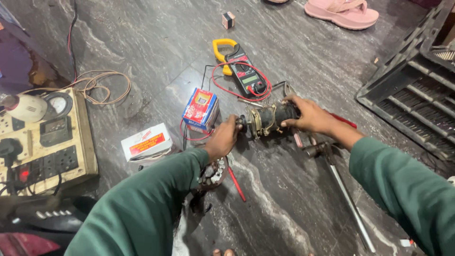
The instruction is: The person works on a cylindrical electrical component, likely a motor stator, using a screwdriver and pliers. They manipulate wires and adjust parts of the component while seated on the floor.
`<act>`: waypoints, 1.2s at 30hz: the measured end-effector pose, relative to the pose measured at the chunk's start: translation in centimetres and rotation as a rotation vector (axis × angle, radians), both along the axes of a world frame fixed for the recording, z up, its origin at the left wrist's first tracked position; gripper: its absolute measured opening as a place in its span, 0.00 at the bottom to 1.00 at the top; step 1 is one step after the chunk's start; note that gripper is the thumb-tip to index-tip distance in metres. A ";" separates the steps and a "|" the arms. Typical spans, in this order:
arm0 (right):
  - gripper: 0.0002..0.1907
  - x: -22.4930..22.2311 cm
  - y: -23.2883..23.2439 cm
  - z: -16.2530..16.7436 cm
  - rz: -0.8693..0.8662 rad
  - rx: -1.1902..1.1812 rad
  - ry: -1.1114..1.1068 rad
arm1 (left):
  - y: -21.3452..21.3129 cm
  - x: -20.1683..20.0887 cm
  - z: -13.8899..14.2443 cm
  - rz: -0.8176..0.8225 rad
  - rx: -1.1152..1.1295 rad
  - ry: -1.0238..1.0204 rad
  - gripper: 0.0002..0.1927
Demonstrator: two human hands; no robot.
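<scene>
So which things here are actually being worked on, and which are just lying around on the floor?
In hand:
- left hand and right hand, both gripping the dark cylindrical motor part

Lying about:
- yellow-jawed clamp meter
- blue-and-red small box
- white carton
- pink sandal
- long metal rod

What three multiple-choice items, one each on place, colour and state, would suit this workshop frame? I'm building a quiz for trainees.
1. Where does the yellow-jawed black clamp meter lie?
A. On the grey stone floor
B. On the crate
C. In a hand

2. What colour are the person's sleeves?
A. Red
B. Green
C. White

3. How is the dark cylindrical motor part held?
A. One hand
B. Untouched
C. Both hands

Key: 1 A, floor lies beneath it; 2 B, both sleeves are green; 3 C, left hand and right hand hold its ends.
</scene>
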State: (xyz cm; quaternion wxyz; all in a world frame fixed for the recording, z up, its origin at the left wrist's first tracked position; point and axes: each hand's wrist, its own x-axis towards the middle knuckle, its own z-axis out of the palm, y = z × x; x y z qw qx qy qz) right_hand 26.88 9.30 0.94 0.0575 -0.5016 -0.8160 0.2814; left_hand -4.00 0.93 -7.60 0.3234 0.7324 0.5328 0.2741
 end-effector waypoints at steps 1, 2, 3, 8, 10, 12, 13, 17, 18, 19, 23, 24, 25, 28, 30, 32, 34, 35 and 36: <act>0.41 0.3 -0.2 -0.6 -0.029 -0.002 0.036 | 0.3 0.5 -0.4 0.094 -0.107 -0.065 0.16; 0.40 0.4 -0.5 -1.4 -0.059 -0.001 0.075 | 0.8 0.5 -0.7 0.115 -0.100 -0.144 0.16; 0.39 0.4 -0.6 -2.2 -0.091 -0.003 0.115 | 1.2 0.5 -0.9 0.135 -0.095 -0.222 0.17; 0.41 -0.4 0.9 -5.0 -0.203 -0.163 0.290 | 2.5 0.5 -0.9 0.228 -0.148 -0.360 0.20; 0.41 -0.7 2.8 -4.5 -0.146 -0.179 0.180 | 2.5 0.5 -0.5 0.310 -0.230 -0.315 0.21; 0.43 -1.0 4.5 -3.0 -0.053 -0.179 -0.011 | 2.0 0.4 0.1 0.282 -0.212 -0.267 0.21; 0.44 -1.4 4.5 -2.4 -0.061 -0.202 -0.056 | 1.8 0.3 0.3 0.267 -0.201 -0.244 0.21; 0.49 -3.3 2.7 -0.1 -0.111 -0.300 -0.075 | 0.1 0.8 1.0 0.237 0.096 -0.291 0.19; 0.50 -3.7 1.7 0.3 -0.128 -0.340 -0.025 | -0.1 0.7 1.1 0.233 0.070 -0.292 0.19; 0.51 -4.0 0.9 0.7 -0.159 -0.377 -0.069 | -0.1 0.5 1.1 0.230 0.048 -0.290 0.20; 0.51 -4.9 -0.4 2.4 -0.206 -0.489 -0.173 | 1.4 -1.0 1.2 0.101 -0.046 -0.256 0.22; 0.51 -5.0 -0.5 2.8 -0.205 -0.506 -0.186 | 1.7 -1.3 1.1 0.070 -0.055 -0.262 0.22; 0.52 -5.0 -0.5 3.2 -0.118 -0.338 -0.204 | 1.9 -1.4 1.1 0.037 -0.066 -0.268 0.23; 0.54 -5.7 -0.6 4.1 0.089 -0.031 -0.253 | 1.5 -1.2 1.1 0.034 -0.016 -0.304 0.23; 0.53 -6.5 -0.7 4.5 0.121 -0.090 -0.290 | 1.5 -1.2 1.5 0.034 -0.085 -0.208 0.24; 0.54 -7.4 -0.8 4.5 0.227 -0.059 -0.389 | 1.3 -1.2 1.8 0.013 -0.105 -0.165 0.25; 0.54 -7.5 -0.7 4.6 0.287 -0.065 -0.415 | 1.3 -1.3 2.1 -0.026 -0.064 -0.169 0.25; 0.54 -7.3 -0.7 4.5 0.297 -0.090 -0.392 | 1.4 -1.2 2.1 -0.014 -0.079 -0.163 0.25; 0.54 -6.9 -0.7 4.4 0.308 -0.114 -0.369 | 1.4 -1.1 2.0 -0.001 -0.094 -0.157 0.26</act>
